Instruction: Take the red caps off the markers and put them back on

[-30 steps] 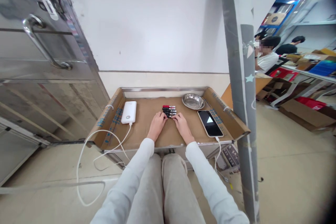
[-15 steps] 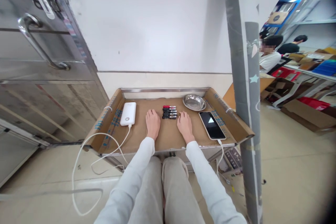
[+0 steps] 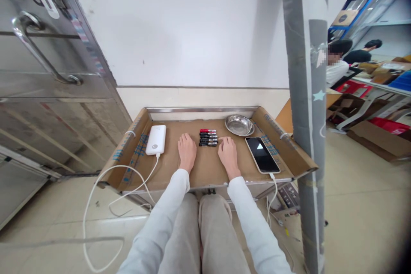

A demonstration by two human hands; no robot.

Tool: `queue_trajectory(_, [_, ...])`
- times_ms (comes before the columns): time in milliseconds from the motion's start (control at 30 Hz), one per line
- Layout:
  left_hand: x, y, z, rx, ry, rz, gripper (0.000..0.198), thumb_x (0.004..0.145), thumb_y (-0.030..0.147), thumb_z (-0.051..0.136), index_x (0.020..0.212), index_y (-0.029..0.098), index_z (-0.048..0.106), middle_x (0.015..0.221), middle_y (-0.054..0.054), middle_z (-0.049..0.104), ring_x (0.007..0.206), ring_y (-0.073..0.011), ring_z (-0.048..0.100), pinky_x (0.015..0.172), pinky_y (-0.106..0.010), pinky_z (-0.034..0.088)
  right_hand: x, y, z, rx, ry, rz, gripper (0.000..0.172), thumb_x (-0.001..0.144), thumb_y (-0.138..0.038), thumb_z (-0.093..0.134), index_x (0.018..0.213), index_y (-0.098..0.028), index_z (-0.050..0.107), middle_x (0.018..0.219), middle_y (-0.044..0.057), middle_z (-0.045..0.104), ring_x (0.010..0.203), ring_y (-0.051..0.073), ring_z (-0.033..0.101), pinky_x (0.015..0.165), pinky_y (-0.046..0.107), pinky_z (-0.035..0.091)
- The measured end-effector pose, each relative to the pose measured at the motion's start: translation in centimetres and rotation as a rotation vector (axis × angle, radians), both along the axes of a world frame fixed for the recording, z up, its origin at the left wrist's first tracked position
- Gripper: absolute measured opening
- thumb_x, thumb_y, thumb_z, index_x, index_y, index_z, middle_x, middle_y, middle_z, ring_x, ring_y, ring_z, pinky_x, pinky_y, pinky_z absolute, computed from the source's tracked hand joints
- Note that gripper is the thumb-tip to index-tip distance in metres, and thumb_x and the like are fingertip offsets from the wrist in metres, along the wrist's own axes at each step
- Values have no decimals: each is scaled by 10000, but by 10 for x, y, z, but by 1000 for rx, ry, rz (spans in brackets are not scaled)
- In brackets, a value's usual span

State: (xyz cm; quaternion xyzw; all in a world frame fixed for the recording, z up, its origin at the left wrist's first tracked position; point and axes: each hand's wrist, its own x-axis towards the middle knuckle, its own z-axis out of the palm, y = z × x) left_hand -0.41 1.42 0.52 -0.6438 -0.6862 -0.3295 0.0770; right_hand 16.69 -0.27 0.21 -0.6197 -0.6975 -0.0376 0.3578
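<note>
A short row of marker pens, one red and several black, lies side by side at the middle of the cardboard-covered table. Left of the markers, my left hand rests palm down on the cardboard, fingers stretched out and nothing in it. On their other side my right hand lies flat too, its fingertips close to the ends of the markers. It holds nothing. Behind it to the right is a round metal dish.
A white power bank with a white cable lies at the left. At the right is a plugged-in phone. A wrapped grey pole stands beside the table's right edge. Two people are in the background at right.
The view has shifted slightly, so the pole and background sit further right. Both hands stay flat on the cardboard, and the markers lie as before.
</note>
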Motion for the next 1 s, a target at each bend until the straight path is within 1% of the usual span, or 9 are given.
queue_trajectory(67, [-1,-4,2,38,-62,-75,242,852,101,360,1062,102,482,1018,-159,557,916,-260,558,785,-383,442,-1,-3,4,5,-15,96,247,821,-66,372,930,-169,568,943,90,576,887,217,508,818,337,395])
queue_trajectory(167, [0,-13,3,34,-24,-330,181,882,135,373,1010,160,498,975,-96,556,856,-206,559,784,-342,450,-3,-6,4,-17,-65,233,247,839,-77,372,937,-187,571,936,80,565,886,215,501,832,334,395])
queue_trajectory(200, [0,-15,2,16,16,-409,155,889,156,386,986,173,507,952,-81,554,844,-198,556,790,-339,451,-4,-6,3,-24,-75,248,247,843,-83,375,951,-187,571,940,81,564,885,217,500,832,336,396])
queue_trajectory(267, [1,-17,0,-17,72,-498,118,892,193,422,959,182,518,935,-68,549,851,-199,549,805,-347,453,-4,-6,1,-33,-85,254,234,851,-98,384,970,-183,568,947,83,566,889,220,499,835,340,395])
queue_trajectory(400, [2,-14,-5,-51,26,-557,73,883,213,468,904,185,533,904,-57,548,864,-198,541,825,-360,458,-3,-8,-2,-42,-100,244,186,868,-150,410,966,-184,565,934,84,583,901,227,501,817,346,388])
queue_trajectory(567, [0,-12,-4,-42,-50,-611,74,888,221,478,890,185,543,895,-49,546,871,-187,543,835,-354,461,-3,-10,0,-33,-154,124,155,893,-250,435,909,-189,576,915,93,590,893,242,499,794,360,368])
queue_trajectory(633, [0,-11,-3,-15,-76,-597,100,905,235,454,917,184,539,915,-52,549,901,-187,541,853,-352,457,-3,-8,2,-28,-149,131,166,906,-254,418,912,-192,572,915,89,594,898,237,504,794,353,363])
queue_trajectory(833, [1,-3,1,67,-211,-545,163,935,278,405,997,199,534,944,-48,552,917,-170,554,875,-337,455,-6,-1,10,15,13,111,227,944,-249,325,990,-177,536,974,92,612,926,217,529,833,336,359])
queue_trajectory(1000, [3,-3,4,49,-252,-616,166,935,294,414,1006,217,543,960,-34,564,937,-156,567,896,-318,453,-8,-2,11,30,15,187,255,956,-250,301,1030,-181,534,1010,94,622,935,215,541,841,335,360])
